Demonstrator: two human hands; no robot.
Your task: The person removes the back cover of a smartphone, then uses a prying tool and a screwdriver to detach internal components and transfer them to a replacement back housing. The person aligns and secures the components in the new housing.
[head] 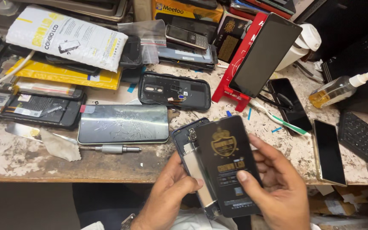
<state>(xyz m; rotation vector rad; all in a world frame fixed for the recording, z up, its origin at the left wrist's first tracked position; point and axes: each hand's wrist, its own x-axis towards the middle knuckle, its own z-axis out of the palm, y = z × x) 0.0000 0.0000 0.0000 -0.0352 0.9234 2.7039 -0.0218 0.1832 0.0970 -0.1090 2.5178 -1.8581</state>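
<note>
Both hands, left hand (169, 194) and right hand (277, 187), clamp a black gold-printed screen panel (228, 164) over a dark open phone frame (192, 157) above the table (107, 164) edge, cracked phone (123, 124) and metal screwdriver (111, 149) nearby.

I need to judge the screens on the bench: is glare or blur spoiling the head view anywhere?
Head view: sharp overall; pale glare streaks the cracked glass phone screen lying flat; the black glossy display panel held in the left hand and right hand shows no glare, its gold print crisp; bench underside in shadow.
</note>
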